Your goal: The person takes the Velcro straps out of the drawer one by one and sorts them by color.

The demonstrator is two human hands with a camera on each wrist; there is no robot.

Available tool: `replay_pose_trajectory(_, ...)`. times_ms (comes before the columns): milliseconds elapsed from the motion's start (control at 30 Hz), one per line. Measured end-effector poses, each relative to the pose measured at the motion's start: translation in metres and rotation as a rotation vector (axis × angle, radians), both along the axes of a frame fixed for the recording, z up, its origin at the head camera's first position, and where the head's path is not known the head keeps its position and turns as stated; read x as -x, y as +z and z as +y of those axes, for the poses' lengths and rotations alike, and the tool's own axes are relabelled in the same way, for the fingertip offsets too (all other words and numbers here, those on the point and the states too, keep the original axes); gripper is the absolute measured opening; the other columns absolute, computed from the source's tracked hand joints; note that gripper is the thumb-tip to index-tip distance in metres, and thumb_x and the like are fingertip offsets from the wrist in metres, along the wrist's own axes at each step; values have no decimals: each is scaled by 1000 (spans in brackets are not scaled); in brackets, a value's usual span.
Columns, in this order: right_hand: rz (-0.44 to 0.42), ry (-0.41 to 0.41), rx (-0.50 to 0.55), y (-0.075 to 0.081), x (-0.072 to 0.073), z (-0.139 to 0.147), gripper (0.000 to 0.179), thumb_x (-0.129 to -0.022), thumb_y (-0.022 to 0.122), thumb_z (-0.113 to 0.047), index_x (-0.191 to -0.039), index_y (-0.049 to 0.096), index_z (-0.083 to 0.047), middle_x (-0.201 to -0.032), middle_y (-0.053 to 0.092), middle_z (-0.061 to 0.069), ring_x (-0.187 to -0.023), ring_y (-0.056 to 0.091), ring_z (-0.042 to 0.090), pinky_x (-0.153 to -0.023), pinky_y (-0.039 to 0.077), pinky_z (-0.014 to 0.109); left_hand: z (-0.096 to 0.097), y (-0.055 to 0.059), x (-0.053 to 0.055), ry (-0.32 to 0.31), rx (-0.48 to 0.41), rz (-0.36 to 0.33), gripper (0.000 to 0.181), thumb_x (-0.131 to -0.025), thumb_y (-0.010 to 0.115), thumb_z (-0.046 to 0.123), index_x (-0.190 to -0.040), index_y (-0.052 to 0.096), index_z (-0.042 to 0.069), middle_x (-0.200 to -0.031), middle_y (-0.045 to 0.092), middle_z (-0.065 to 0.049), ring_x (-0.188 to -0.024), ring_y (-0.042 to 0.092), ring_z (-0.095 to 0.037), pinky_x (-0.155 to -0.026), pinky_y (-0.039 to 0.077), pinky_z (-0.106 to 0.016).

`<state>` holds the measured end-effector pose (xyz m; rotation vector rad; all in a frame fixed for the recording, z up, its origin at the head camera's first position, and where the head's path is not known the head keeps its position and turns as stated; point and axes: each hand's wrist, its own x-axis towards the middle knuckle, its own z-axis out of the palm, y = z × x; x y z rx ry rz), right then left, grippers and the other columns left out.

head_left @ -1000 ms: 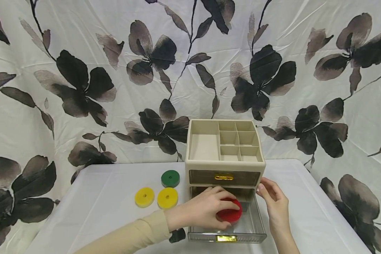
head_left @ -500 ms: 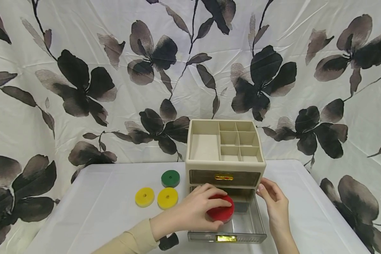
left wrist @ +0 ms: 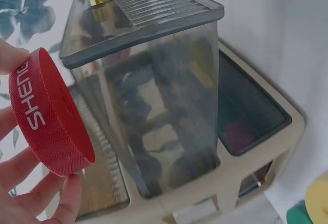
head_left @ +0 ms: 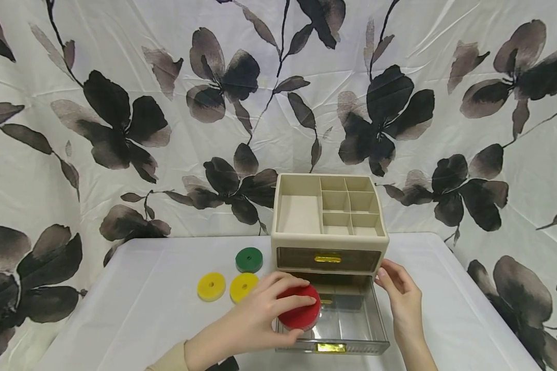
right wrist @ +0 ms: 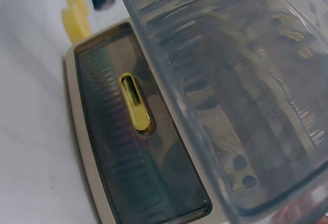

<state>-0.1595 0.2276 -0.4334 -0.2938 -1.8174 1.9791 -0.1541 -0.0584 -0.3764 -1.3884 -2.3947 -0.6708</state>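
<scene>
A red roll of woven tape (head_left: 301,309) with white lettering is gripped by my left hand (head_left: 255,314), thumb on the near side and fingers on the far side. In the head view it overlaps the left part of the pulled-out clear drawer (head_left: 355,322). The left wrist view shows the red roll (left wrist: 56,116) beside the drawer, fingers round its edge. That drawer belongs to a cream desktop organizer (head_left: 329,240). At the organizer's right side is my right hand (head_left: 405,301), its loosely bent fingers touching the side near the front corner.
Left of the organizer lie a green roll (head_left: 249,259) and two yellow rolls (head_left: 211,287) on the white table (head_left: 134,299). The upper drawer (head_left: 301,259) is closed. Open compartments (head_left: 299,208) form the organizer's top. A floral cloth (head_left: 167,129) hangs behind.
My left hand has moved left with the red roll, from over the drawer's middle to its left edge, now partly covering one yellow roll. The right hand stays at the organizer's side.
</scene>
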Motion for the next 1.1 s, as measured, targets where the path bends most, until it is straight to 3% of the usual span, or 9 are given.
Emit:
replay_pose_trajectory(333, 10, -2, -7, 1, 0, 0, 27, -94, 60, -15, -118, 60, -1, -100, 67, -12, -91, 65, 0, -79, 54, 17, -27, -3, -10, 89, -91, 115, 53, -71, 81, 27, -120, 63, 30, -131, 56, 4, -119, 46, -16, -77, 56, -23)
replay_pose_trajectory(500, 14, -3, -1, 0, 0, 0, 27, -94, 61, -14, -118, 60, 0, -100, 68, -12, -90, 65, 1, -79, 54, 18, -39, -5, -12, 102, -112, 149, 54, -71, 80, 26, -121, 63, 29, -130, 57, 1, -118, 45, -17, -76, 57, -26)
replay_pose_trajectory(633, 12, -1, 0, 0, 0, 0, 27, -94, 60, -14, -118, 60, -1, -99, 68, -12, -90, 65, 1, -79, 54, 18, -47, -7, -17, 148, -127, 102, 55, -69, 82, 24, -120, 63, 30, -130, 57, 4, -117, 46, -16, -72, 58, -23)
replay_pose_trajectory(833, -8, -4, -6, 0, -1, 0, 28, -94, 60, -16, -118, 60, -1, -100, 67, -13, -91, 64, 0, -80, 54, 17, -58, -19, -22, 283, -101, -9, 58, -66, 85, 25, -119, 63, 35, -129, 54, 10, -117, 44, -10, -71, 58, -23)
replay_pose_trajectory(1100, -21, 2, -13, 0, -1, 0, 30, -95, 60, -17, -120, 58, -2, -102, 66, -14, -93, 64, -1, -81, 53, 17, -68, -42, -17, 389, -80, -49, 57, -64, 87, 26, -116, 65, 36, -128, 56, 11, -115, 45, -8, -71, 57, -23)
